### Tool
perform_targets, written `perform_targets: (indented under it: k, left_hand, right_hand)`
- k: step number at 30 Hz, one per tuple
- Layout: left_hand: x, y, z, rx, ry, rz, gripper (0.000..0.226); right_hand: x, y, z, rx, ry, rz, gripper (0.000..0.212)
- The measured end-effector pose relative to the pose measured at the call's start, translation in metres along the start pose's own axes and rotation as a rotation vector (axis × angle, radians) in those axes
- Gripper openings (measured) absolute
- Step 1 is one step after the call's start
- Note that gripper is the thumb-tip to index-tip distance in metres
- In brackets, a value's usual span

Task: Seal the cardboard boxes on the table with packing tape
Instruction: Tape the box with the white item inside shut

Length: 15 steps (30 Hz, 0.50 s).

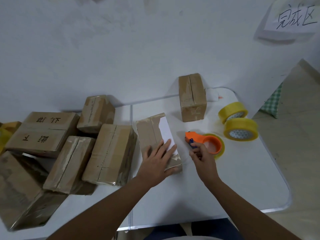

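A cardboard box with a white label (152, 134) lies in the middle of the white table (225, 184). My left hand (158, 159) lies flat on its near end, fingers straight, pressing down. Just right of the box, my right hand (201, 155) grips the handle of an orange tape dispenser (202, 140) that carries a yellow tape roll and rests on the table. A thin strip of clear tape seems to run from the dispenser toward the box's near right corner.
Several cardboard boxes (110, 153) are piled on the left half of the table. One taped box (192, 97) stands at the back right. Two yellow tape rolls (240, 129) lie at the right edge. A handwritten paper sign (294, 19) hangs on the wall.
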<state>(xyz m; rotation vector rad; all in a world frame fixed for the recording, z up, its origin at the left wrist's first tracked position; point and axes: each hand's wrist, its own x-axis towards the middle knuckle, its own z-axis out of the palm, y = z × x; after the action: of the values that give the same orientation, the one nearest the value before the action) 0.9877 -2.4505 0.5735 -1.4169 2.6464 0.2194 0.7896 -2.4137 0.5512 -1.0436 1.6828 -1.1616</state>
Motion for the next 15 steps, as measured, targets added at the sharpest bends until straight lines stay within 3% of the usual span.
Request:
perform_targets:
  k: [7,15]
  left_hand:
    - [0.0,-0.006,0.006,0.048,0.04,0.05,0.076]
    - [0.001,-0.006,0.009,0.046,0.058,0.072,0.076]
  right_hand:
    - [0.008,0.003,0.01,-0.094,-0.035,-0.146,0.032]
    - [0.007,0.006,0.038,-0.152,-0.123,-0.156,0.031]
